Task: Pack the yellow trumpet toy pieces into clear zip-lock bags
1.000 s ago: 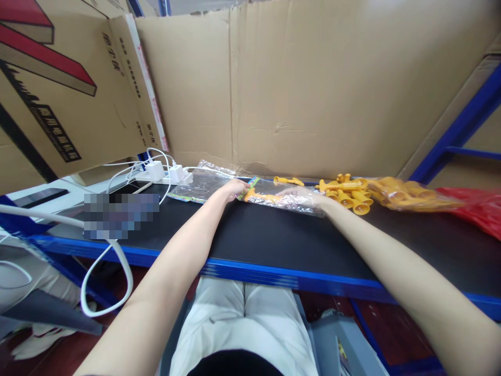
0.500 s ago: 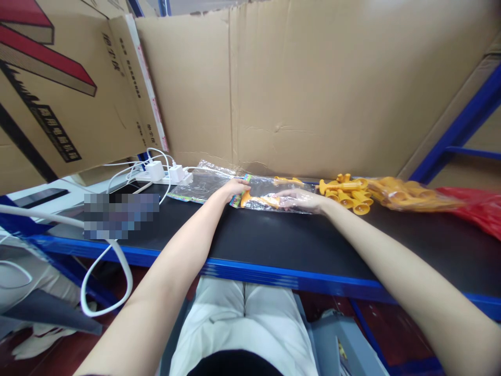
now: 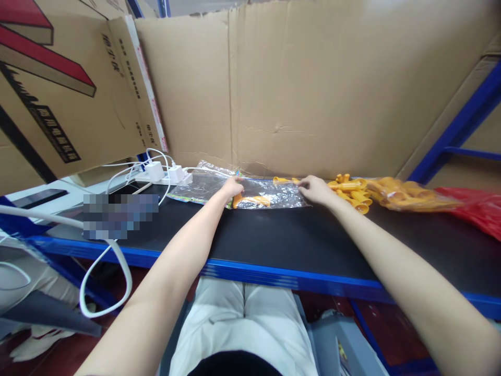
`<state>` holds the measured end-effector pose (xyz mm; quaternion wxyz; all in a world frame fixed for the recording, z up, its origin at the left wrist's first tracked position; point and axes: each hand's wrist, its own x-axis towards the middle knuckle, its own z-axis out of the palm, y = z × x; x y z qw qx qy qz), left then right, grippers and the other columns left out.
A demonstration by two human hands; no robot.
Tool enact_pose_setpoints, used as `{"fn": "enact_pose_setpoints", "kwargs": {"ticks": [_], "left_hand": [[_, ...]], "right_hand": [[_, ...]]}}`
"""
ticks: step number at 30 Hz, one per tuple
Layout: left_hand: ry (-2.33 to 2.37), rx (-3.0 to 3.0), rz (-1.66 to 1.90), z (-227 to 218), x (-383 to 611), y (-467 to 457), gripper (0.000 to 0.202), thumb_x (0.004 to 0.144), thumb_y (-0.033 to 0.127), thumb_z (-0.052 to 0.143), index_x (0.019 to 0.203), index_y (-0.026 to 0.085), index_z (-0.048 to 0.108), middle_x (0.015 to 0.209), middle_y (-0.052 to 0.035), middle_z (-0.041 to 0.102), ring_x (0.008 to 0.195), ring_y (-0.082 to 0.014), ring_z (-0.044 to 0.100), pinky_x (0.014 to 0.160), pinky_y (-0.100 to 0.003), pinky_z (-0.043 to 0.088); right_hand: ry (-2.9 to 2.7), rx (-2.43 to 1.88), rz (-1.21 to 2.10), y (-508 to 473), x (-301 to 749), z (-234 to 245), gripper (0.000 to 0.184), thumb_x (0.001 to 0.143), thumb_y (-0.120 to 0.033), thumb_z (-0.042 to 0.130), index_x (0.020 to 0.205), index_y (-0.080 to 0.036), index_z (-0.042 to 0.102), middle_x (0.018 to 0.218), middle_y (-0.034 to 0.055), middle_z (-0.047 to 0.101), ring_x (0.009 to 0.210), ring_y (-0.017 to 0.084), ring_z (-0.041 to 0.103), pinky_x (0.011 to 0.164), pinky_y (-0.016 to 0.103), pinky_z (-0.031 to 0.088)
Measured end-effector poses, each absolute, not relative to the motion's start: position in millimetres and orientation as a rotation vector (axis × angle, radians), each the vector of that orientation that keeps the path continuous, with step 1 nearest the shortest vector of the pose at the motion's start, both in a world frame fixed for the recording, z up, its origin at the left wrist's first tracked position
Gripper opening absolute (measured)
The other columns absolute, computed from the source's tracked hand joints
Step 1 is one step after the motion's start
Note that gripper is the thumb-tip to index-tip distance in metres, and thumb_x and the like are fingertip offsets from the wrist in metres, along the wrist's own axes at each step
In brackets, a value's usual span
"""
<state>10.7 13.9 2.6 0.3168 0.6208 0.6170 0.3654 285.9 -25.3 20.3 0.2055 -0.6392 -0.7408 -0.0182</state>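
A clear plastic bag [image 3: 284, 196] lies flat on the dark shelf, with a yellow-orange plastic piece [image 3: 256, 200] inside its left part. My left hand [image 3: 233, 188] is closed on the bag's left end, over its coloured printed strip. At the bag's right end, my right hand [image 3: 316, 190] pinches the plastic edge between thumb and fingers. Right beside that hand is a pile of yellow-orange trumpet-shaped plastic pieces [image 3: 354, 190], partly hidden by my wrist. Another such piece [image 3: 284, 180] shows behind the bag.
More clear bags [image 3: 199, 185] lie to the left, near a white power strip [image 3: 183, 178] with plugs and cables. A filled bag of yellow pieces [image 3: 407, 193] and a red plastic bag [image 3: 475, 206] are at right. A cardboard wall [image 3: 313, 89] stands behind; the shelf has a blue front edge [image 3: 274, 275].
My right hand has come out of the bag, moving slightly right and up to its edge. The yellow-orange piece stays inside, shifted a little left. My left hand has moved slightly left.
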Motion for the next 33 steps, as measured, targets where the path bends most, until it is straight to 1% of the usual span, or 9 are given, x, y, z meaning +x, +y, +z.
{"fn": "enact_pose_setpoints", "kwargs": {"ticks": [3, 6, 9, 11, 13, 19, 24, 29, 33], "left_hand": [[1.634, 1.641, 0.972, 2.4, 9.5, 15.1, 0.055, 0.064, 0.003, 0.058, 0.116, 0.017, 0.058, 0.098, -0.0075, 0.067, 0.084, -0.0160, 0.063, 0.068, -0.021, 0.047], [1.660, 1.643, 0.968, 2.2, 9.6, 15.3, 0.056, 0.063, 0.003, 0.058, 0.117, 0.018, 0.058, 0.095, -0.0067, 0.068, 0.082, -0.0160, 0.063, 0.068, -0.022, 0.047], [1.660, 1.640, 0.974, 1.5, 9.6, 16.0, 0.055, 0.063, 0.003, 0.058, 0.116, 0.018, 0.058, 0.092, -0.0063, 0.068, 0.079, -0.0154, 0.063, 0.067, -0.022, 0.047], [1.649, 1.641, 0.965, 1.3, 9.4, 16.2, 0.055, 0.063, 0.003, 0.058, 0.116, 0.017, 0.057, 0.089, -0.0061, 0.068, 0.077, -0.0150, 0.063, 0.066, -0.022, 0.047], [1.641, 1.642, 0.957, 1.6, 9.2, 15.7, 0.055, 0.064, 0.003, 0.058, 0.117, 0.017, 0.057, 0.088, -0.0061, 0.068, 0.077, -0.0150, 0.063, 0.066, -0.022, 0.047], [1.634, 1.685, 0.952, 1.0, 8.2, 15.0, 0.055, 0.062, 0.003, 0.058, 0.116, 0.015, 0.058, 0.095, -0.0079, 0.068, 0.084, -0.0172, 0.063, 0.068, -0.022, 0.047], [1.638, 1.717, 0.934, -1.4, 7.1, 18.8, 0.055, 0.062, 0.004, 0.058, 0.116, 0.016, 0.057, 0.099, -0.0085, 0.067, 0.086, -0.0177, 0.063, 0.069, -0.022, 0.047], [1.612, 1.709, 0.947, -2.5, 6.7, 19.4, 0.055, 0.063, 0.004, 0.059, 0.117, 0.014, 0.057, 0.098, -0.0096, 0.067, 0.083, -0.0176, 0.064, 0.070, -0.023, 0.047], [1.619, 1.703, 0.935, -3.2, 7.1, 19.6, 0.055, 0.064, 0.004, 0.059, 0.118, 0.015, 0.056, 0.094, -0.0084, 0.067, 0.080, -0.0162, 0.064, 0.068, -0.022, 0.047]], "right_hand": [[-1.910, -1.935, -0.410, -27.7, 300.8, 26.3, 0.034, 0.082, -0.027, 0.044, 0.106, -0.015, 0.064, 0.115, 0.0137, 0.056, 0.105, 0.026, 0.052, 0.090, 0.039, 0.040], [-1.818, -2.140, -0.542, -31.4, 311.9, 30.7, 0.036, 0.081, -0.028, 0.045, 0.109, -0.013, 0.062, 0.117, 0.0176, 0.054, 0.108, 0.030, 0.050, 0.088, 0.043, 0.039], [-1.819, -2.388, -0.402, -30.8, 318.5, 29.7, 0.035, 0.077, -0.026, 0.049, 0.104, -0.011, 0.063, 0.111, 0.0193, 0.058, 0.104, 0.032, 0.052, 0.082, 0.043, 0.042], [-1.881, -2.498, -0.251, -29.1, 320.2, 26.8, 0.033, 0.074, -0.025, 0.052, 0.102, -0.012, 0.065, 0.106, 0.0179, 0.061, 0.100, 0.031, 0.055, 0.079, 0.042, 0.043], [-1.932, -2.542, -0.204, -27.5, 320.0, 23.7, 0.034, 0.073, -0.023, 0.052, 0.102, -0.013, 0.064, 0.106, 0.0164, 0.062, 0.100, 0.030, 0.057, 0.079, 0.041, 0.044], [-1.925, -2.571, -0.291, -24.8, 319.3, 19.6, 0.041, 0.072, -0.021, 0.052, 0.110, -0.011, 0.060, 0.116, 0.0189, 0.057, 0.109, 0.032, 0.053, 0.086, 0.047, 0.041], [-1.915, -2.595, -0.267, -24.5, 316.8, 18.4, 0.039, 0.073, -0.020, 0.051, 0.111, -0.012, 0.059, 0.116, 0.0183, 0.057, 0.111, 0.030, 0.052, 0.088, 0.045, 0.040], [-1.865, -2.611, -0.261, -28.5, 307.0, 17.4, 0.045, 0.076, -0.018, 0.050, 0.119, -0.009, 0.053, 0.119, 0.0222, 0.053, 0.111, 0.031, 0.051, 0.089, 0.045, 0.038], [-1.800, -2.435, -0.406, -31.1, 308.1, 22.1, 0.038, 0.078, -0.020, 0.048, 0.113, -0.005, 0.055, 0.111, 0.0248, 0.054, 0.105, 0.033, 0.053, 0.085, 0.045, 0.039]]}}
